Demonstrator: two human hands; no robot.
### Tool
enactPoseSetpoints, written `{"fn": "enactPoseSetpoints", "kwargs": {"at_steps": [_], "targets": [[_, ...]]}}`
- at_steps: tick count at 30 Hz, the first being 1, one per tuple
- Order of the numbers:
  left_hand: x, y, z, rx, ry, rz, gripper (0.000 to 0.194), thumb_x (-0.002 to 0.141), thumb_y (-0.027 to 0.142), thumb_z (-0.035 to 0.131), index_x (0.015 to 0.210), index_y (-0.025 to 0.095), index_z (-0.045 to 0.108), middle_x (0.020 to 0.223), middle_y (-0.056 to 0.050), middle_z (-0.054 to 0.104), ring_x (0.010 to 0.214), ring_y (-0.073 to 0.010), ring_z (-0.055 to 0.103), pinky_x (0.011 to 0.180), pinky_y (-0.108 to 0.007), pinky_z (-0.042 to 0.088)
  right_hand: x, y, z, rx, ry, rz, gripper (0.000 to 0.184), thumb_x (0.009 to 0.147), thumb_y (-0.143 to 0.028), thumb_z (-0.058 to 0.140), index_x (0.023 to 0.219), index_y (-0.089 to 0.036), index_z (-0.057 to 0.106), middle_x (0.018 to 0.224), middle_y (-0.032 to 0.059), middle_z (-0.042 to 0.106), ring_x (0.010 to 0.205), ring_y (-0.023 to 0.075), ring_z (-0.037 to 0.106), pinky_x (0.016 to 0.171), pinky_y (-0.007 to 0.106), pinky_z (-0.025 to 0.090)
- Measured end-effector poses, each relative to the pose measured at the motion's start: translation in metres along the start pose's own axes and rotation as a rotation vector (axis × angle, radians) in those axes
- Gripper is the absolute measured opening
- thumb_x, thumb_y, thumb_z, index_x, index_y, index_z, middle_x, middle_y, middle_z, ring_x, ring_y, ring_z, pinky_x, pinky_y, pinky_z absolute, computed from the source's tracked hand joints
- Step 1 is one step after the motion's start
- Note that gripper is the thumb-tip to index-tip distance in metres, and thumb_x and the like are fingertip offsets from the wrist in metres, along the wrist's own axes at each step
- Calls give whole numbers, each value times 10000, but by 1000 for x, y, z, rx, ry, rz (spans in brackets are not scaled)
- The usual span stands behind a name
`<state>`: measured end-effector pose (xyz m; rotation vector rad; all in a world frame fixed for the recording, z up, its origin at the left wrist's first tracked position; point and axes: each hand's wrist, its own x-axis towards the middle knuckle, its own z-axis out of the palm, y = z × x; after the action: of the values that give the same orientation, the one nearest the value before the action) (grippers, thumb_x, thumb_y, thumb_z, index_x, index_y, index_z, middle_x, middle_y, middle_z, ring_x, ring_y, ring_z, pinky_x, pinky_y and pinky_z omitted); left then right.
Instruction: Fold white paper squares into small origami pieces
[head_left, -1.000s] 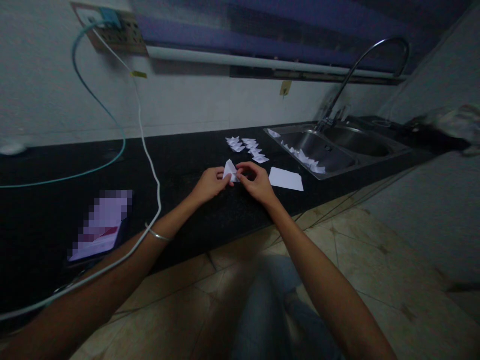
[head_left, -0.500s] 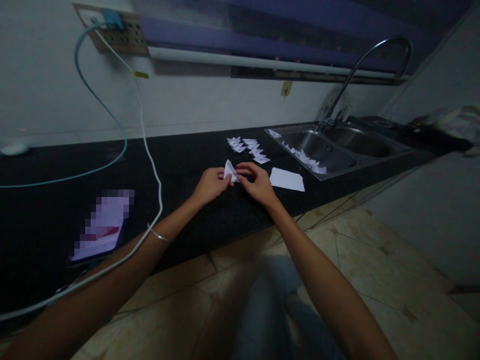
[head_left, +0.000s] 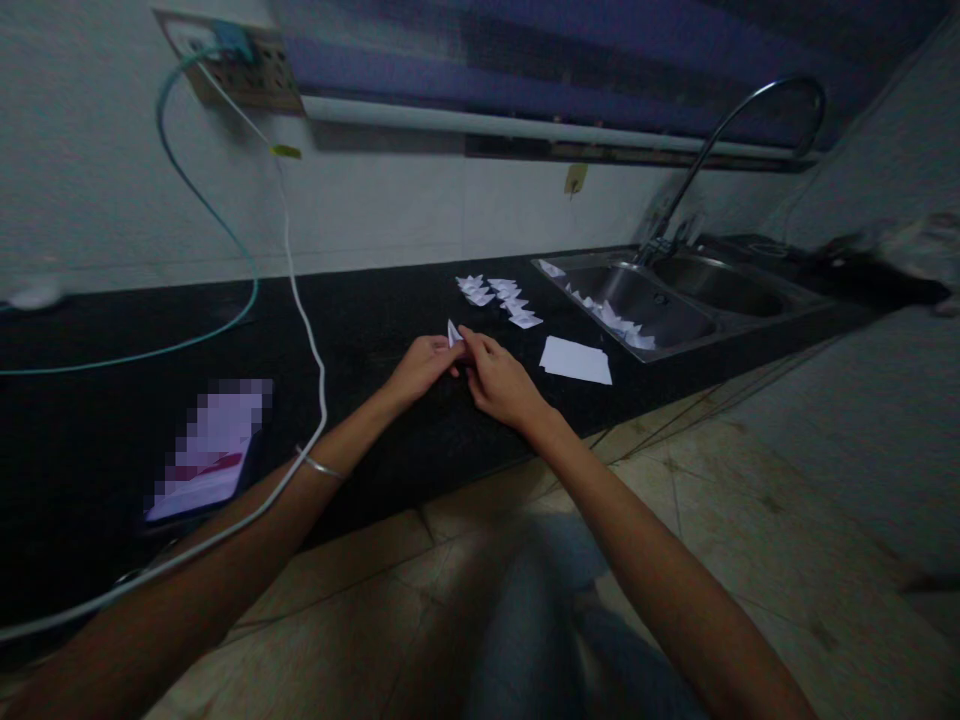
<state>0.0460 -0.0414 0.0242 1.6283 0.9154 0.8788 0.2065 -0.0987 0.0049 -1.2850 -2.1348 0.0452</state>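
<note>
Between my two hands is a small piece of folded white paper (head_left: 454,333), held just above the dark counter. Its pointed tip sticks up; the lower part is covered by fingers. My left hand (head_left: 421,368) pinches it from the left with the thumb on top. From the right, my right hand (head_left: 499,375) is closed over it, fingers pressed against the paper. Beyond them, several folded paper pieces (head_left: 516,303) stand in rows. A stack of flat white paper (head_left: 576,360) lies right of my right hand.
More folded papers (head_left: 613,322) line the near-left rim of a steel sink (head_left: 675,305) with a tall faucet (head_left: 712,140). A phone (head_left: 206,455) lies on the counter (head_left: 360,310) at left. A white cable (head_left: 319,365) crosses over my left forearm; a teal cable (head_left: 217,215) hangs from the wall socket.
My right hand has moved left and closed over the folded paper, covering more of it. Only the paper's tip now shows. The view has shifted slightly.
</note>
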Motion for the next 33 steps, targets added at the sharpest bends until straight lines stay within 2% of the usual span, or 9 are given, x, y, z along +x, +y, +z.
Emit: {"fn": "enactPoseSetpoints", "kwargs": {"at_steps": [4, 7, 11, 14, 17, 21, 24, 29, 33], "targets": [[-1, 1, 2, -26, 55, -20, 254, 846, 335, 727, 731, 120, 657, 624, -30, 682, 552, -115, 602, 539, -195, 460, -1, -3, -2, 79, -13, -95, 765, 890, -117, 492, 1595, -143, 196, 1498, 205, 481, 1401, 316, 463, 1158, 538, 421], [0, 1, 2, -20, 107, 22, 241, 867, 322, 706, 747, 119, 653, 633, -38, 695, 577, -128, 634, 554, -200, 488, -3, -2, -5, 208, 35, -92, 756, 914, -173, 508, 1595, -195, 182, 1545, 168, 459, 1432, 308, 439, 1180, 562, 383], [1, 1, 2, 26, 121, 89, 237, 921, 293, 637, 757, 122, 639, 658, -55, 708, 573, -125, 643, 565, -202, 500, -3, 11, -6, 477, 234, 69, 685, 951, -313, 554, 1553, -248, 234, 1365, 119, 643, 1338, 273, 545, 1149, 528, 414], [0, -3, 4, 103, 98, 147, 235, 958, 279, 571, 802, 119, 642, 703, -69, 720, 558, -115, 632, 545, -198, 489, 2, 25, -3, 691, 366, 260, 570, 913, -432, 612, 1419, -248, 421, 1272, 106, 677, 1146, 234, 648, 974, 410, 540], [-3, -8, 7, 222, 81, 204, 244, 972, 315, 541, 849, 131, 644, 700, -57, 708, 533, -118, 622, 509, -201, 468, 5, 34, 0, 822, 255, 392, 436, 841, -524, 679, 1130, -201, 626, 1008, 69, 723, 889, 189, 676, 767, 308, 550], [-8, -10, 10, 324, 88, 245, 250, 965, 346, 539, 849, 145, 632, 680, -51, 697, 535, -141, 631, 481, -212, 452, 5, 32, 1, 810, 81, 328, 381, 820, -549, 708, 826, -168, 690, 762, 22, 697, 707, 144, 621, 674, 260, 486], [-9, -8, 10, 285, 62, 220, 276, 956, 372, 557, 824, 140, 629, 671, -54, 693, 538, -149, 637, 465, -213, 445, 3, 30, 0, 805, 68, 321, 386, 818, -548, 719, 784, -164, 692, 728, 23, 701, 662, 138, 617, 644, 253, 465], [-1, -10, 5, 63, -53, 213, 388, 928, 480, 587, 750, 138, 628, 669, -49, 683, 554, -127, 620, 523, -219, 482, 1, 28, -2, 818, 62, 379, 398, 795, -564, 734, 752, -170, 694, 705, 30, 715, 623, 144, 631, 602, 250, 464], [4, -15, 2, 10, -54, 226, 518, 947, 583, 498, 688, 151, 617, 595, -27, 633, 502, -113, 553, 491, -220, 434, 0, 26, -6, 777, 79, 399, 387, 792, -553, 737, 730, -172, 701, 685, 31, 714, 609, 146, 628, 590, 253, 461]]}}
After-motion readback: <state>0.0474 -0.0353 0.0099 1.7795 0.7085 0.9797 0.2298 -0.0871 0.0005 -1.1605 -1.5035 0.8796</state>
